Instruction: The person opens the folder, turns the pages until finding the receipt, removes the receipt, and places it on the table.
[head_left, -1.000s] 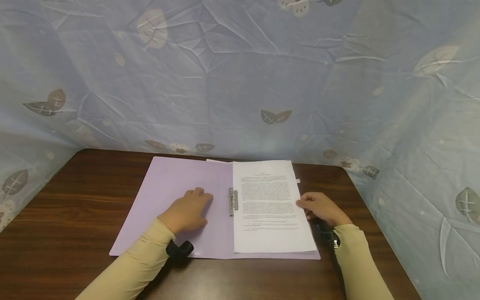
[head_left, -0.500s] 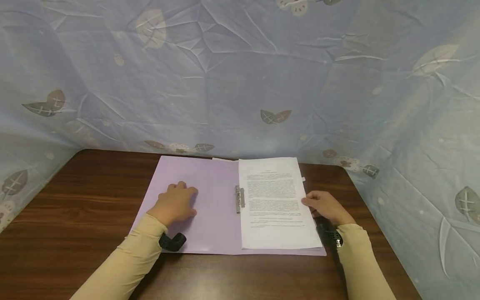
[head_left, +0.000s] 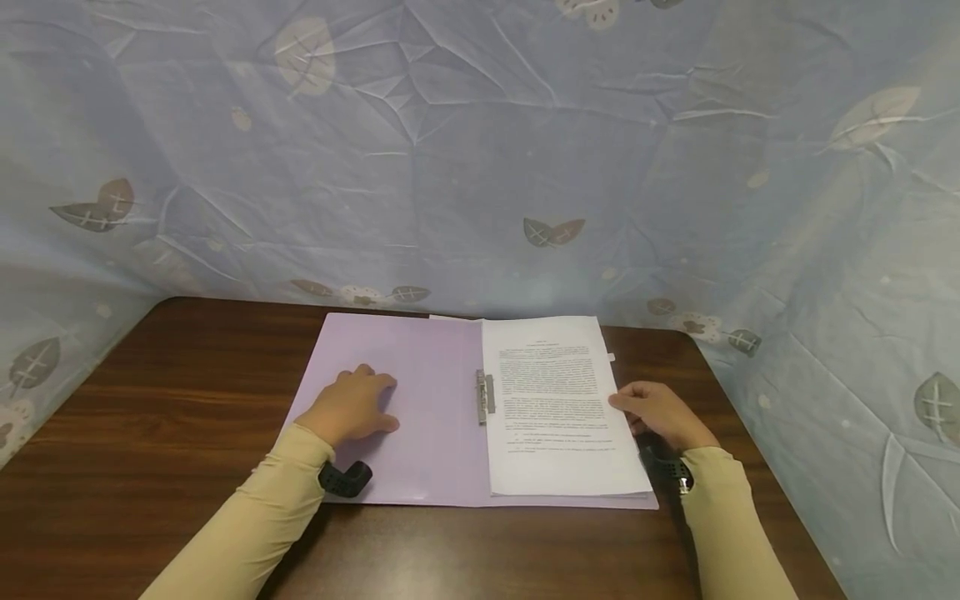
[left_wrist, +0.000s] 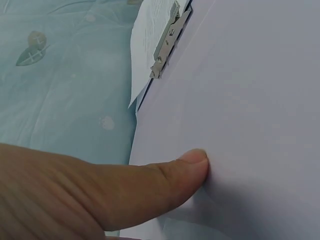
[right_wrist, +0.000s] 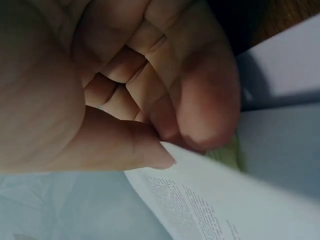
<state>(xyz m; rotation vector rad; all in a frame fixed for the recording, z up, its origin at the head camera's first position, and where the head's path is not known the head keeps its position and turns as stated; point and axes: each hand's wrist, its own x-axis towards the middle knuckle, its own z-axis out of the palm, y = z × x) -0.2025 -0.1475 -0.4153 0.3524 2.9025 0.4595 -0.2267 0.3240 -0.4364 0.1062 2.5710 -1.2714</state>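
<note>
A purple folder (head_left: 427, 400) lies spread flat on the table, with a metal clip (head_left: 485, 397) along its spine. Printed white sheets (head_left: 562, 408) are stacked on the folder's right half. My left hand (head_left: 348, 407) rests on the bare left cover, fingers spread; its thumb (left_wrist: 165, 185) shows against the cover in the left wrist view. At the right edge of the papers, my right hand (head_left: 660, 412) pinches a sheet between thumb and forefinger. In the right wrist view the sheet's edge (right_wrist: 220, 175) lifts from the pages below, and the other fingers curl inward.
The dark wooden table (head_left: 150, 417) has rounded far corners. A patterned blue-grey cloth (head_left: 465, 167) hangs behind it and down the right side. A small white tab (head_left: 611, 357) sticks out past the papers' right edge. Black wrist straps (head_left: 347, 479) sit on both wrists.
The folder with its papers has shifted to the right and slightly away. My left hand has moved left across the cover; my right hand has moved slightly right, still pinching the paper edge.
</note>
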